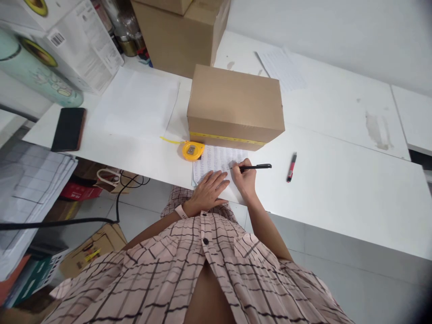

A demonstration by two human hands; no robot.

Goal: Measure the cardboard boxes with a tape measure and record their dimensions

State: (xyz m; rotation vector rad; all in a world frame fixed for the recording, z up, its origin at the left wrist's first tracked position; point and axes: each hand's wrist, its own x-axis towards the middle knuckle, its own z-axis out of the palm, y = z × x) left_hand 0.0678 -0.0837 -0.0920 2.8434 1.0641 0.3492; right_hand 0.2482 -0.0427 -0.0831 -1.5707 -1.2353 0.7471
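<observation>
My right hand (245,183) grips a black pen (258,166), its tip down at a sheet of paper (216,158) covered in rows of writing. Flat on the lower part of that sheet lies my left hand (209,191), fingers stretched out. A yellow tape measure (193,150) rests at the sheet's upper left corner, with a short end of yellow tape sticking out to its left. Just beyond the sheet stands a closed cardboard box (236,101), a yellow strip with marks running along its near side.
To the right lies a red and black pen (292,167). Blank white paper (138,101), a dark phone (69,129) and a mint bottle (37,72) are at left. A larger carton (178,38) stands behind; another written sheet (281,67) lies at the back.
</observation>
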